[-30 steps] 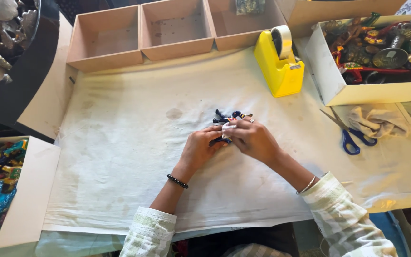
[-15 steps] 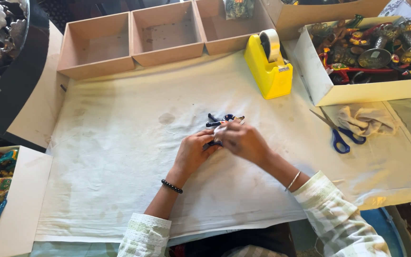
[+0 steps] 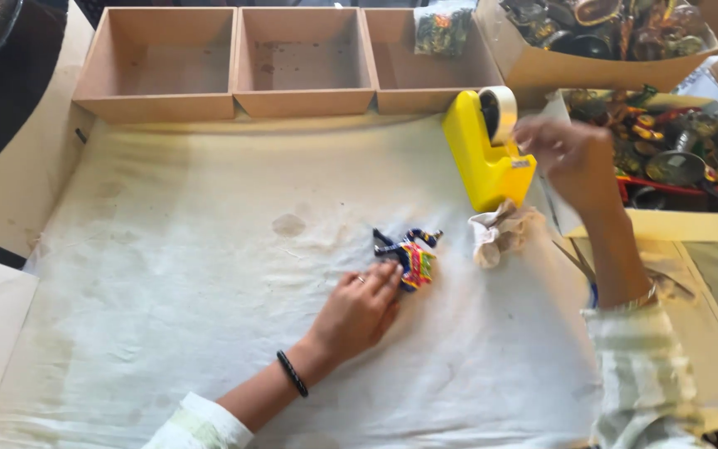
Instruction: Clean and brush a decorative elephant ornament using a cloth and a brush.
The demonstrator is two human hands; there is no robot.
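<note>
A small figurine (image 3: 409,254), dark blue with red and yellow stripes, lies on the white cloth (image 3: 209,291). My left hand (image 3: 361,309) rests on the cloth with its fingertips on the figurine. My right hand (image 3: 571,158), blurred by motion, is raised at the yellow tape dispenser (image 3: 482,154), fingers next to the tape roll (image 3: 499,112); whether it grips tape I cannot tell. A crumpled piece of white paper (image 3: 496,235) lies on the cloth between the figurine and the dispenser.
Three shallow wooden trays (image 3: 292,62) stand in a row at the back; the right one holds a small patterned packet (image 3: 442,29). Cardboard boxes (image 3: 650,133) of colourful trinkets fill the right side. Scissors (image 3: 579,262) lie partly under my right forearm.
Both hands were together on the figurine. My right hand has let go and moved up right to the tape dispenser. The figurine and the crumpled paper now lie on the cloth.
</note>
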